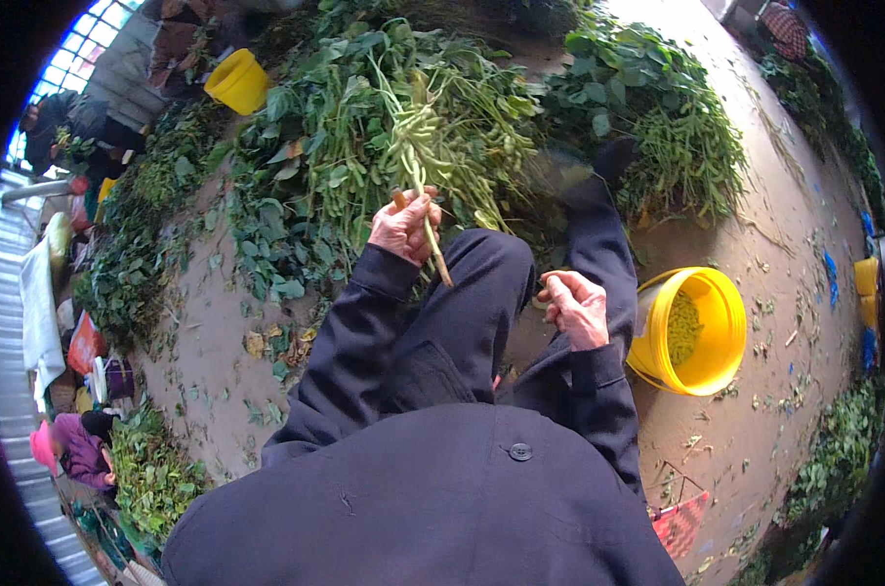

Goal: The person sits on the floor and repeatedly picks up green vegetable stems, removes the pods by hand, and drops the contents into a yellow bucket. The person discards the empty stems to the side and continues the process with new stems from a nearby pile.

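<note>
My left hand (407,225) is closed around the stem of a cut bean plant (422,139), which looks like soybean. Its green pods hang in a cluster above the fist, and the bare stem end points down past my fingers. Over my knee on the other side, my right hand (572,304) has its fingers curled and the fingertips close together; whether anything small is between them cannot be told. To its right a yellow plastic bucket (728,329) tilts towards me, with loose green pods (684,329) inside. A large heap of leafy bean plants (303,154) lies in front of me.
Another plant pile (654,110) lies at the upper right. A second yellow bucket (237,80) stands behind the heap at the upper left. A person in a pink hat (80,450) is at the lower left beside more plants. A red and white woven bag (682,524) sits at the lower right.
</note>
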`<state>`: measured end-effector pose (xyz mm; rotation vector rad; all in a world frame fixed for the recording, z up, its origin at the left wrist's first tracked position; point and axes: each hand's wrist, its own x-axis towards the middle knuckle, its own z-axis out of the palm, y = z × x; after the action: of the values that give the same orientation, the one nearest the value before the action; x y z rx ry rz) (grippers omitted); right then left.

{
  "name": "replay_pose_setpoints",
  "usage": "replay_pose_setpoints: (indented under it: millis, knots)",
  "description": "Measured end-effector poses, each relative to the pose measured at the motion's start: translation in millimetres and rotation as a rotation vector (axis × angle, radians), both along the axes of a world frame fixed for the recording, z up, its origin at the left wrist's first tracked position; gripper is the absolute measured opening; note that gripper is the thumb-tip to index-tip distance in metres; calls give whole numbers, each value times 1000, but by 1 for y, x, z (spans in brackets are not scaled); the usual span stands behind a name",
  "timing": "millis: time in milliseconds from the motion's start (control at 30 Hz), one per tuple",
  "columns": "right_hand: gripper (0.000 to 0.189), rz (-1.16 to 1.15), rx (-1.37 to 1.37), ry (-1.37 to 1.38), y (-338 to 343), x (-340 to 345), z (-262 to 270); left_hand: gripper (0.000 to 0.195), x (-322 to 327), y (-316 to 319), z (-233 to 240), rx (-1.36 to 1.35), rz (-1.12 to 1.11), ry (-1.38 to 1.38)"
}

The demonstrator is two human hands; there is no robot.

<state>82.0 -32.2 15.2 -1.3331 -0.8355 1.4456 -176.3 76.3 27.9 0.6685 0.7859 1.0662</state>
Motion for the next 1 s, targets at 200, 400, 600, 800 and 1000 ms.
replay_pose_setpoints:
  millis: [200, 400, 600, 800, 1000]
  knots:
    - [20, 98, 179, -39, 37, -32, 37, 30, 12, -10, 27, 37, -29, -18]
    - [41, 117, 355, -270, 111, -76, 38, 26, 13, -10, 13, 2, 11, -14]
    - [38, 271, 424, -366, 155, -117, 19, 18, 23, -18, 4, -13, 86, -181]
    - [23, 267, 274, -303, 166, -131, -11, 19, 19, -26, -10, -37, 121, -63]
    - [20, 261, 362, -390, 168, -117, -21, 17, 28, -24, -15, -92, 64, -91]
